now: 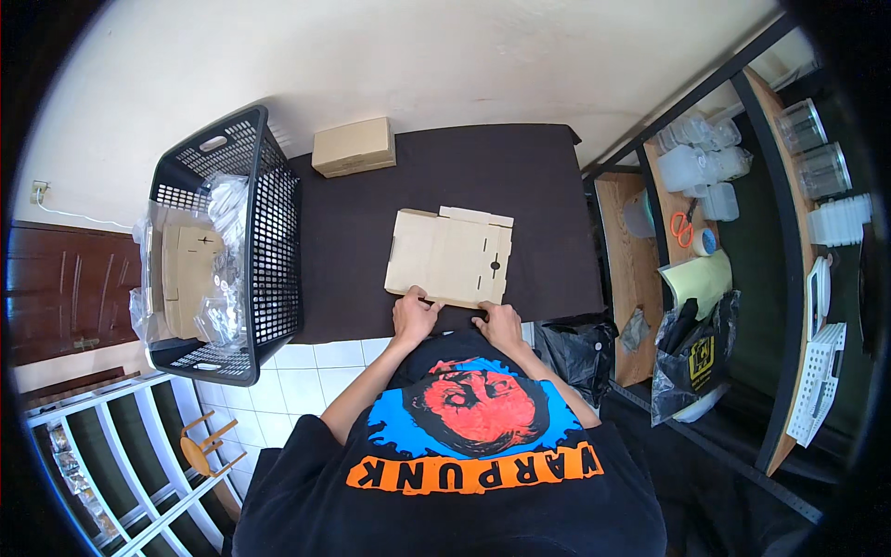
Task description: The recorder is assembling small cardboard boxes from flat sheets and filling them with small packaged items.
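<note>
A flat, partly folded brown cardboard box (449,252) lies on the dark cloth of the table in front of me. Small slots and a dark round hole show on its right part, and a narrow flap stands out along its far edge. My left hand (415,317) grips the near edge at the left, with its fingers curled. Near the right corner, my right hand (502,328) pinches the same edge. A closed cardboard box (354,148) stands at the back left of the table.
On the left, a black plastic basket (271,227) holds clear plastic bags and cardboard. Shelves at the right carry clear containers (698,167), orange scissors (682,226) and a tape roll (705,242). A black bag (577,357) sits beside the table, and a wooden stool (197,455) stands lower left.
</note>
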The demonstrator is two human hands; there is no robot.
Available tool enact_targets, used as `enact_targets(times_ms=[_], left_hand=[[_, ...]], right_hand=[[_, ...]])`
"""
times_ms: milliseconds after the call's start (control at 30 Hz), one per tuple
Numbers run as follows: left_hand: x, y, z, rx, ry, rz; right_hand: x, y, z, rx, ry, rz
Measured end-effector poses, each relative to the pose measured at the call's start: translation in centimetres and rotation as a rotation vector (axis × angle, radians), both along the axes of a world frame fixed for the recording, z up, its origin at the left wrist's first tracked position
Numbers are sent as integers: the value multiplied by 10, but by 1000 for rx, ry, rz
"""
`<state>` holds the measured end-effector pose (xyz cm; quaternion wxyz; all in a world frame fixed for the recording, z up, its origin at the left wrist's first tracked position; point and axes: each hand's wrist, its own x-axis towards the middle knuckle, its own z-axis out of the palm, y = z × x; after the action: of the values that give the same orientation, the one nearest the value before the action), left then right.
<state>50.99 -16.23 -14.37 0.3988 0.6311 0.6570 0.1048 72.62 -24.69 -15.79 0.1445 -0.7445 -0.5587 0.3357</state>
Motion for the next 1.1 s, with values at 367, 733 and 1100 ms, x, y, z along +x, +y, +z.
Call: enact_targets(times_ms=[367,733,1100], left_hand=[[19,-8,-13,340,71,-312],[-10,-6,-11,148,349,-410],[1,1,-9,308,57,-621]], right_hand=[[-23,-22,1,144,-26,-47],[-36,-14,-44,207,892,-1239],[-51,-9,-45,477,133,-979]])
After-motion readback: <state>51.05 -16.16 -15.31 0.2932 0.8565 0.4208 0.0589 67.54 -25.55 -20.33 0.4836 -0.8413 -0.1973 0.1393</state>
